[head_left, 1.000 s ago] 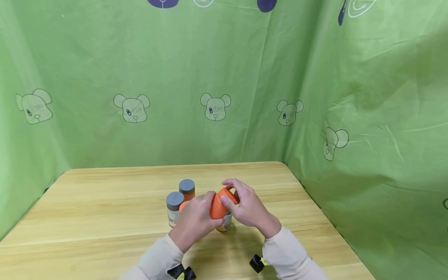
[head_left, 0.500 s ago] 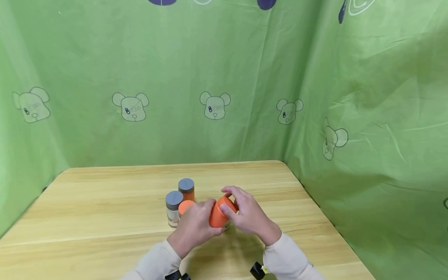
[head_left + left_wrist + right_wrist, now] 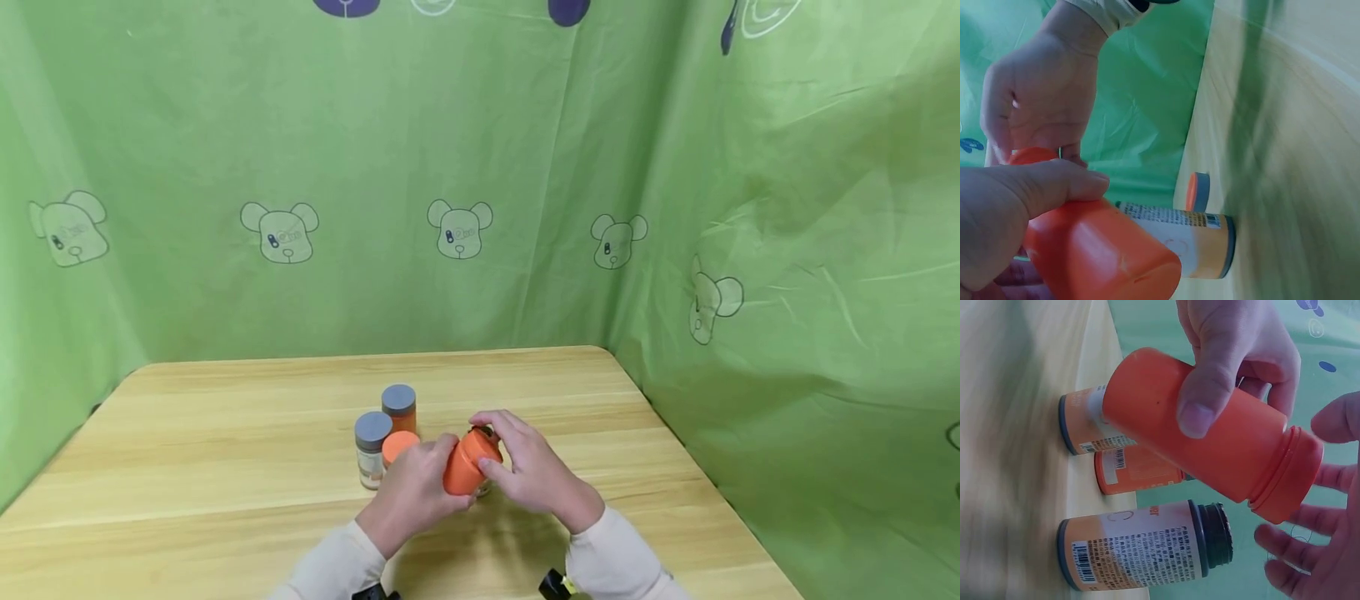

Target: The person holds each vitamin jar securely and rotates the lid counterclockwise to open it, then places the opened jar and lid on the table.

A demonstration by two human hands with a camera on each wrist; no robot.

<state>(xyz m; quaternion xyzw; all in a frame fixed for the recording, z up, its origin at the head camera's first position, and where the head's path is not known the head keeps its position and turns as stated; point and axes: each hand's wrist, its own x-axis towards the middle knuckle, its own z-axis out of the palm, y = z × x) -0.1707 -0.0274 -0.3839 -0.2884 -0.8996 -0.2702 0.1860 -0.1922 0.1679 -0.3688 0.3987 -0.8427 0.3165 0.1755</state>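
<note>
My left hand (image 3: 420, 487) grips a plain orange plastic bottle (image 3: 1179, 419), tilted, with the thumb pressed along its side. At the bottle's end sits an orange screw cap (image 3: 1291, 478). My right hand (image 3: 528, 467) is around that cap, thumb on one side and fingertips on the other, some fingers spread loosely. Close by in the right wrist view stands a labelled bottle (image 3: 1135, 547) without a cap, its dark threaded neck bare. The hands hide most of it in the head view.
To the left stand a white labelled bottle with a grey cap (image 3: 373, 429), an orange bottle with a grey cap (image 3: 399, 404) and one with an orange cap (image 3: 399, 446). A small grey and orange disc (image 3: 1199, 192) lies on the wooden table (image 3: 225, 467). Green curtains surround it.
Both hands and the orange bottle have come slightly lower and nearer. My right hand has turned around the cap, showing more of it. The standing bottles at left stay put.
</note>
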